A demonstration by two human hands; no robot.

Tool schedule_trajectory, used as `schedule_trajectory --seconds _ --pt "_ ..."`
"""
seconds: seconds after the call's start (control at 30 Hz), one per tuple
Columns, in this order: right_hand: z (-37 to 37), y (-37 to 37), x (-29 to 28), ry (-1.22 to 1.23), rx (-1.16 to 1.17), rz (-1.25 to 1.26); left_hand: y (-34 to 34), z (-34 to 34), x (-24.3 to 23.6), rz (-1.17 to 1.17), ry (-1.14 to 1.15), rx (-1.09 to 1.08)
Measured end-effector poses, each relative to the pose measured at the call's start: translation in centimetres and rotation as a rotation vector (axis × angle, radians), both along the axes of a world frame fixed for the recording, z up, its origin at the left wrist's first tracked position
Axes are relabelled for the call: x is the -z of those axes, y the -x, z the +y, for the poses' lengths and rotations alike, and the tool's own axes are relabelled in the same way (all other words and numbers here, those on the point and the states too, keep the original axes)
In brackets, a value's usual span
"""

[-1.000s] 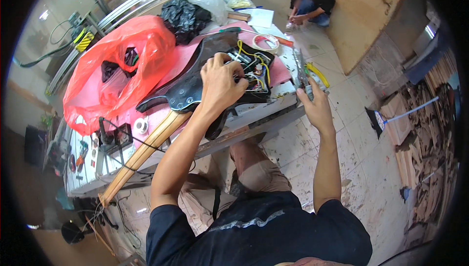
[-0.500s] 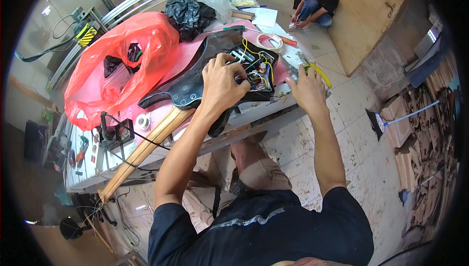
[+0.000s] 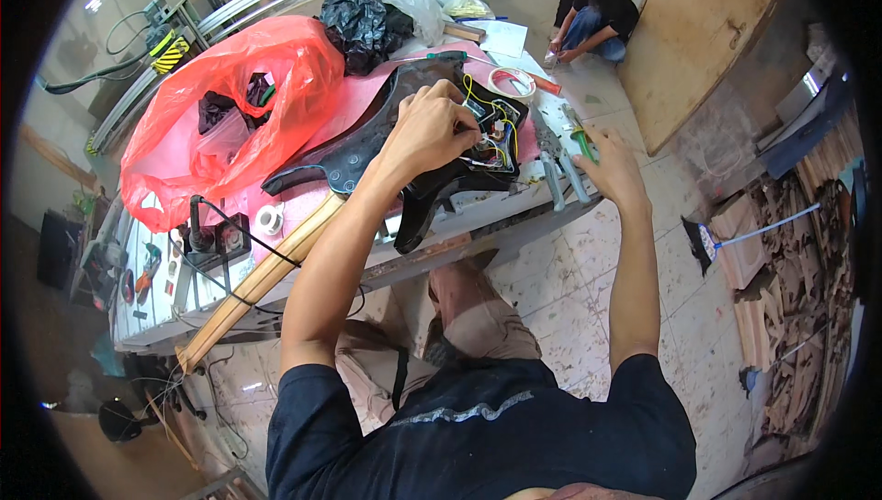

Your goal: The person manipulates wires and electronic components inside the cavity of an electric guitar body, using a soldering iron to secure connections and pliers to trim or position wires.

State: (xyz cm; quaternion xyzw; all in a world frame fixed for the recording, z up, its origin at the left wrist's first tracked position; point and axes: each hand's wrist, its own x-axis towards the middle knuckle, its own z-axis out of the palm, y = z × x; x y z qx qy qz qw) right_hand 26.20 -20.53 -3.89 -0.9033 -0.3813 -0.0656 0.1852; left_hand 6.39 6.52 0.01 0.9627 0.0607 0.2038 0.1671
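A black electric guitar body point(image 3: 367, 146) lies on a pink sheet on the workbench, its pale wooden neck point(image 3: 266, 275) running toward the lower left. Its open wiring cavity point(image 3: 496, 132) shows yellow, red and white wires. My left hand point(image 3: 427, 128) rests on the body at the cavity's edge, fingertips pinched on the wires. At the bench's right edge, the fingertips of my right hand point(image 3: 606, 164) are closed on green-handled pliers point(image 3: 577, 135).
A red plastic bag point(image 3: 230, 123) and a black bag point(image 3: 363, 22) fill the bench's back. A tape roll point(image 3: 512, 82), a solder spool point(image 3: 269, 220) and a small black device point(image 3: 216, 233) lie nearby. Another person point(image 3: 597, 17) crouches by a wooden board point(image 3: 707, 31). A broom point(image 3: 735, 229) lies on the floor.
My right hand has moved from the bench's front edge up onto the green-handled pliers. My left hand has stayed at the wiring cavity.
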Motion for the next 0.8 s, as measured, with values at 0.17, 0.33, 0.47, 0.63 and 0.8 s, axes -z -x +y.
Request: schedule_trajectory --seconds 0.17,0.33,0.47,0.63,0.8 --pt "0.2 -2.5 1.2 -0.009 -0.141 0.004 -0.9 1.0 0.4 0.026 0.110 0.016" --pt "1.0 -4.0 1.5 0.044 -0.114 -0.049 -1.1 2.1 0.1 0.027 0.204 0.052" --pt "1.0 -1.6 -0.3 -0.275 -0.026 0.037 -0.9 3.0 0.2 0.046 0.264 0.046" --pt "2.4 3.5 -4.6 -0.327 -0.342 -0.182 -1.3 3.8 0.9 0.035 0.314 0.066" --pt "4.4 4.9 -5.1 -0.088 -0.510 -0.461 -1.5 3.8 1.7 0.026 0.365 0.042"
